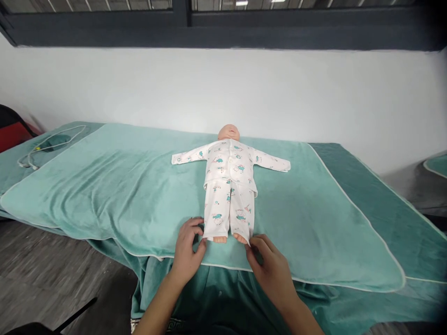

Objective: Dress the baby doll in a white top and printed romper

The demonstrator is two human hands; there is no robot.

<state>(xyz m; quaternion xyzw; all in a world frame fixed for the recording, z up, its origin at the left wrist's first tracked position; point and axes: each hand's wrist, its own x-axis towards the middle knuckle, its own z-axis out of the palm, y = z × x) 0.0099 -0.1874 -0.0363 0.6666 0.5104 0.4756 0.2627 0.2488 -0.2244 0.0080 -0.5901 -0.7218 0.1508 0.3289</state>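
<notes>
A baby doll (228,132) lies on its back, head toward the wall, arms spread wide. It wears a white buttoned top (229,160) and white trousers (216,211), both with a teal print. Only the tips of its feet show below the cuffs, and its hands are hidden in the sleeves. My left hand (189,251) pinches the cuff of the trouser leg on the left. At the other cuff, my right hand (268,260) has its thumb and forefinger closed on the outer corner of the fabric.
Beneath the doll is a light teal velvet blanket (146,186) with white piping, over a darker green cover (377,200). A white cord (70,139) lies at the far left near a red and black object (14,130). The white wall (223,88) stands behind.
</notes>
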